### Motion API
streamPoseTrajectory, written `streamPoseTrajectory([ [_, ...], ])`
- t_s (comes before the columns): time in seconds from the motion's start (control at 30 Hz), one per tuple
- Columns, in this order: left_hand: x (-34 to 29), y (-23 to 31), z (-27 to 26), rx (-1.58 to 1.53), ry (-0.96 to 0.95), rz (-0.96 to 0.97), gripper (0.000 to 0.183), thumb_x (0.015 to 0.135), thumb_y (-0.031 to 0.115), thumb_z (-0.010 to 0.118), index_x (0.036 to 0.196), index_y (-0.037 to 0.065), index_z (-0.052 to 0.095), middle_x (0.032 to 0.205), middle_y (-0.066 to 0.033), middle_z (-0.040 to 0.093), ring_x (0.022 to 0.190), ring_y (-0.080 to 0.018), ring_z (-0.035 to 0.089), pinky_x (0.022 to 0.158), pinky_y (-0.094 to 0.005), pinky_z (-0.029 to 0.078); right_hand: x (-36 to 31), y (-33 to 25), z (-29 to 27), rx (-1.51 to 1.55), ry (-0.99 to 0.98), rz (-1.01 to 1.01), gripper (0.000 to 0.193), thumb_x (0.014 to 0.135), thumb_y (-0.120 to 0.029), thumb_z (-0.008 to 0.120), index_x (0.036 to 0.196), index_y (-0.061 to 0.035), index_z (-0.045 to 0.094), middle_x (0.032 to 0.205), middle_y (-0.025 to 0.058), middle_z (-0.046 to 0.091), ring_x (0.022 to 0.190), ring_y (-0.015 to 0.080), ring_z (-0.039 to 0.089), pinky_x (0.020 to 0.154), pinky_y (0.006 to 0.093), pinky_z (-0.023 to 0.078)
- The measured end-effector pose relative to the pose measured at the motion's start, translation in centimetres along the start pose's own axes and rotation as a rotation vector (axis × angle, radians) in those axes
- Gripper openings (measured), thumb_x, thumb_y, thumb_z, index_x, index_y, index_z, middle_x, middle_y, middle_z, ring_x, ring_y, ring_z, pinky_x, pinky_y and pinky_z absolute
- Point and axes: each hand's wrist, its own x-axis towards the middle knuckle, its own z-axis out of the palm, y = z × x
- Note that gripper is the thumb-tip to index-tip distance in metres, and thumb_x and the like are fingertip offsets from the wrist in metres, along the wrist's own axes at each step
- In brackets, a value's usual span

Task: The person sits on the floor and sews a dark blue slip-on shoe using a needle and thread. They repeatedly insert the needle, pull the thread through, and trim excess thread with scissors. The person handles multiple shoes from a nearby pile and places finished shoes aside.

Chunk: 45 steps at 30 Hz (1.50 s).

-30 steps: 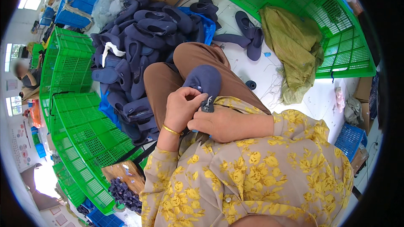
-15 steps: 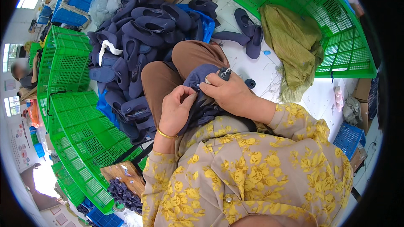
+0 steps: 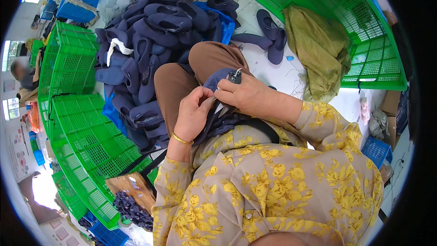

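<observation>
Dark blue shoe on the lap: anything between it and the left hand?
Nothing visible: the left hand pinches right at the shoe. Metal blades show close by, beside the right hand, but not between.

That's quite a shirt (image 3: 255,180), beige, long-sleeved and yellow-flowered, worn with plain brown trousers (image 3: 174,86) and a slim gold bangle (image 3: 183,140).

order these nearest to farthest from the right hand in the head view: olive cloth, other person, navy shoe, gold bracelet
1. Navy shoe, right at the right hand
2. Gold bracelet, on the left wrist
3. Olive cloth, off to the right
4. Other person, far left background
</observation>
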Motion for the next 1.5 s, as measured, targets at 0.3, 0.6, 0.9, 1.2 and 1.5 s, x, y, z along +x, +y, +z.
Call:
streamPoseTrajectory([
  [0.3,0.3,-0.8,0.5,-0.174,0.026,-0.006,0.004,0.089,0.0,0.061,0.093,-0.001,0.062,0.083,-0.0019,0.062,0.076,-0.0077,0.055,0.071,-0.024,0.047,0.5,-1.5,0.9,0.201,-0.084,0.227,0.035,0.082,-0.003,0.058,0.117,-0.0086,0.055,0.098,0.0108,0.055,0.075,0.0297,0.063,0.065,0.0375,0.052],
  [0.6,0.0,-1.1,0.9,-0.053,0.14,-0.054,0.002,0.089,0.001,0.059,0.09,0.0,0.06,0.084,-0.0036,0.062,0.075,-0.012,0.058,0.069,-0.0261,0.048,0.0,0.3,0.6,0.828,0.175,0.613,0.024,0.085,0.001,0.056,0.108,-0.0066,0.053,0.091,0.0115,0.065,0.084,0.0359,0.063,0.074,0.0364,0.05],
  [0.9,0.2,-0.8,2.8,0.465,0.347,0.178,0.007,0.084,0.005,0.061,0.084,-0.001,0.058,0.082,-0.0179,0.061,0.071,-0.0326,0.06,0.066,-0.0391,0.049,-1.1,-0.1,1.6,0.461,0.175,0.525,0.027,0.081,-0.002,0.061,0.106,-0.0101,0.055,0.095,0.0133,0.066,0.083,0.0369,0.064,0.067,0.0414,0.051],
  [1.2,0.9,0.1,3.0,0.216,0.307,0.152,0.008,0.078,0.002,0.062,0.085,0.002,0.057,0.074,-0.0098,0.057,0.065,-0.0185,0.057,0.063,-0.0302,0.048,-1.1,0.1,1.7,0.382,0.168,0.526,0.025,0.081,-0.004,0.06,0.105,-0.0109,0.057,0.091,0.0132,0.066,0.083,0.0365,0.064,0.067,0.0419,0.051],
  [1.5,1.5,0.2,3.4,0.323,0.315,0.068,0.014,0.075,0.01,0.068,0.078,0.004,0.055,0.067,-0.0083,0.055,0.061,-0.0187,0.055,0.06,-0.0315,0.047,-0.5,-0.9,-0.2,0.517,0.083,0.624,0.032,0.077,0.001,0.054,0.106,-0.0114,0.062,0.092,0.0133,0.067,0.086,0.0358,0.064,0.07,0.0416,0.05],
])
